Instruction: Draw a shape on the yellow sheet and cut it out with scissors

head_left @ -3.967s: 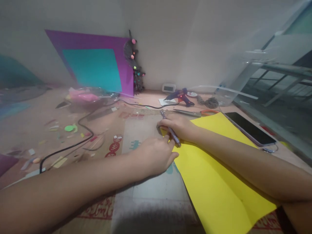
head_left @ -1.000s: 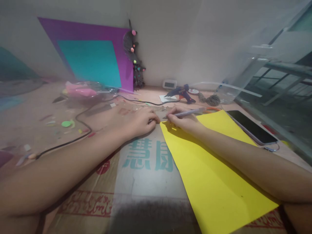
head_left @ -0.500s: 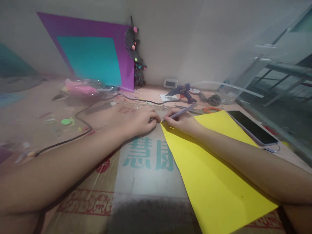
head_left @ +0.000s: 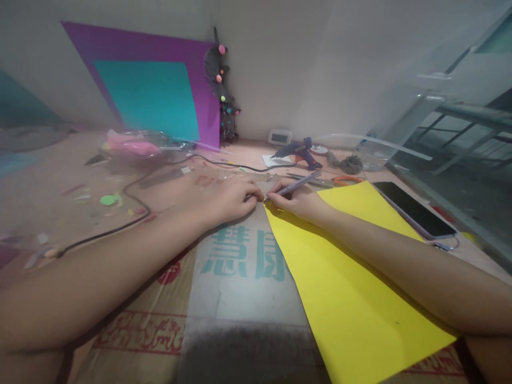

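A yellow sheet [head_left: 344, 288] lies slanted on the printed cardboard [head_left: 240, 304], under my right hand and forearm. My right hand [head_left: 294, 200] grips a pale purple pen [head_left: 298, 184], its tip down at the sheet's far left corner. Just left of that corner, my left hand [head_left: 236, 198] rests with curled fingers, its fingertips close to the pen tip. Something thin and dark shows between its thumb and fingers, too small to name.
A blue glue gun [head_left: 300, 151], a small white display device [head_left: 280, 137] and orange-handled scissors [head_left: 348, 180] lie beyond my hands. A phone [head_left: 416, 209] is at right. A black cable [head_left: 132, 198] curves at left. Purple board [head_left: 204, 96] leans on the wall.
My right hand and the pen have shifted very slightly left, and the pen leans a little lower. My left hand and the yellow sheet stay where they were.
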